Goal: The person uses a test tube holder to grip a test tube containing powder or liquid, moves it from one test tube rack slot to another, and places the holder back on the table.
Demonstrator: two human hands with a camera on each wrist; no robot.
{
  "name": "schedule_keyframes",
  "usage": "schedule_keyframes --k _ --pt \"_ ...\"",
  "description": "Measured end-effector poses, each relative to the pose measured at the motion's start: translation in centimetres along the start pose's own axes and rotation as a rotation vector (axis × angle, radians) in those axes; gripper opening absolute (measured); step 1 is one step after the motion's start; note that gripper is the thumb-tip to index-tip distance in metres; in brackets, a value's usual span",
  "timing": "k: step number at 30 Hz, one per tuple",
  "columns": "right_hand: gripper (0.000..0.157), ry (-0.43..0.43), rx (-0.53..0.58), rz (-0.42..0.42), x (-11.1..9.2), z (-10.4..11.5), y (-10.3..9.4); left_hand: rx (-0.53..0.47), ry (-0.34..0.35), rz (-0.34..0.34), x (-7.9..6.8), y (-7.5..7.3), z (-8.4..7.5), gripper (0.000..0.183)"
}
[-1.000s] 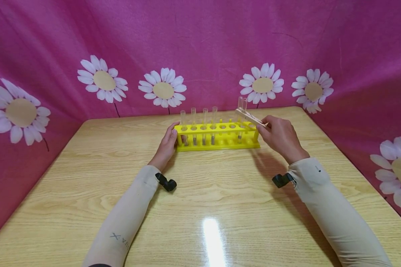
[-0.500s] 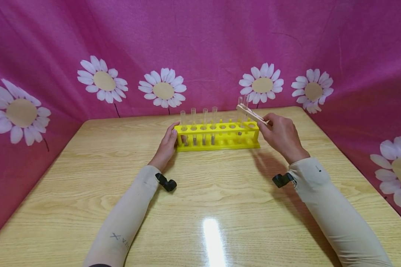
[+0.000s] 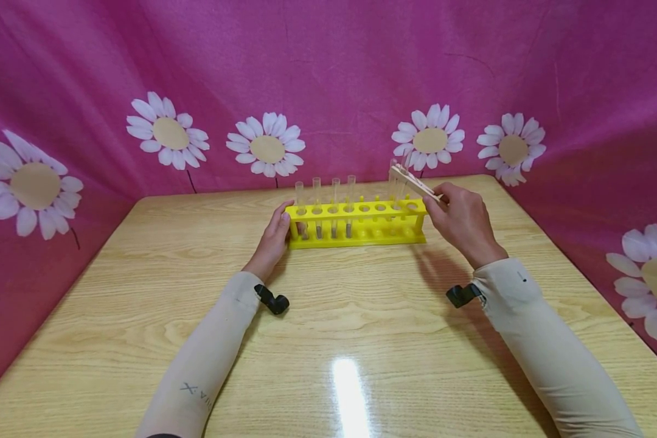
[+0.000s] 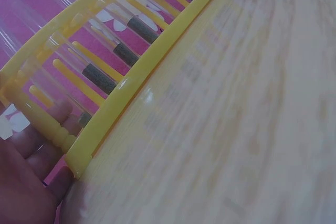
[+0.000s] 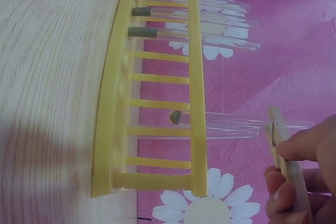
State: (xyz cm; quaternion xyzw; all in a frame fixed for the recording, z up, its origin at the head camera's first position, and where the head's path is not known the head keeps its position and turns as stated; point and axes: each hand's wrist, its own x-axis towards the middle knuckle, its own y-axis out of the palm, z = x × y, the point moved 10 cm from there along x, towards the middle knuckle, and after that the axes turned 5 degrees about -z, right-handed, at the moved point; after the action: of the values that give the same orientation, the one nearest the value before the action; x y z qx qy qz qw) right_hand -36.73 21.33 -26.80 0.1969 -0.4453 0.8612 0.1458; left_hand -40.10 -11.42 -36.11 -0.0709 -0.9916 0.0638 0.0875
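Observation:
A yellow test tube rack (image 3: 356,243) stands on the table. My left hand (image 3: 272,240) grips its left end, fingers around the end post in the left wrist view. My right hand (image 3: 462,219) pinches a wooden test tube holder (image 3: 416,184), slanted over the rack's right part. The holder's tip clasps a glass test tube (image 5: 231,119) near its top. This tube is partly raised; its dark bottom (image 5: 176,117) hangs just under the upper bar. Close beside it, a clear tube (image 5: 157,136) reaches down to the rack's base.
Several test tubes (image 3: 351,188) with dark grey material in their bottoms stand in the rack's left holes. Between the two groups are bare holes (image 3: 364,208). A pink curtain (image 3: 339,79) with daisies hangs behind the wooden table (image 3: 328,328).
My right hand has risen slightly, lifting the holder and its test tube upward, so the tube's bottom has left the rack's base. The left hand and rack have stayed put.

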Motion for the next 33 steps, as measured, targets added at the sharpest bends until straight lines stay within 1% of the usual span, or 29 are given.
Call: schedule_keyframes --k 14,19,23,33 --pt "0.030 -0.034 0.015 -0.053 0.05 0.22 -0.40 -0.010 -0.003 0.005 0.10 -0.02 0.18 0.046" --pt "0.028 -0.041 0.023 -0.064 0.02 0.23 -0.52 -0.025 0.011 0.012 0.11 0.02 0.08 0.046" --pt "0.030 -0.053 0.021 -0.073 -0.02 0.31 -0.59 -0.040 0.019 0.018 0.08 0.07 -0.05 0.046" --pt "0.032 -0.071 0.016 -0.094 -0.08 0.43 -0.82 -0.043 0.010 0.009 0.07 0.05 0.01 0.046"
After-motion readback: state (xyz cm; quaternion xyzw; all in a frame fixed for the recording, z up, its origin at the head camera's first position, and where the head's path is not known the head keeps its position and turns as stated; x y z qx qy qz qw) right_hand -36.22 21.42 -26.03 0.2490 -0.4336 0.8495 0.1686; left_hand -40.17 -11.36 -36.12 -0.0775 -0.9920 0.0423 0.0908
